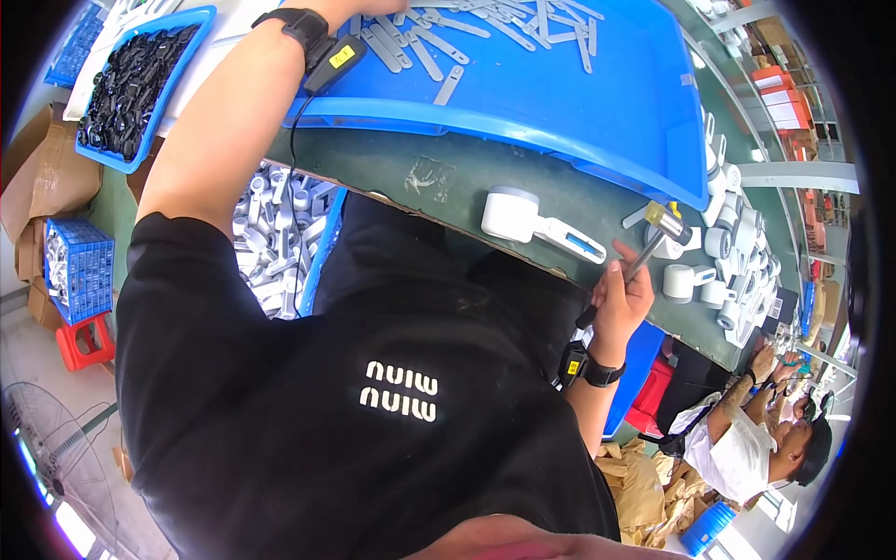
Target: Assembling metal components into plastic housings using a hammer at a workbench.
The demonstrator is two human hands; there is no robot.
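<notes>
Hands apart: right hand (623, 303) clamped on hammer (646, 260); left hand (383, 6), cut off above grey strips (425, 58), grip indeterminable.
Wrist devices (334, 65) carry yellow labels (342, 57). Hammer slants, head up-right. White-and-grey part (511, 215) lies on green bench (439, 182), handle pointing lower right. Black shirt (280, 420) bears white lettering (399, 378).

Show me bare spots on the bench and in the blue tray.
Bare: the green bench before the blue tray, left of the lone white piece; also the tray's near right, beside the grey strips. Crowded: the bench's right end, heaped with white parts.
</notes>
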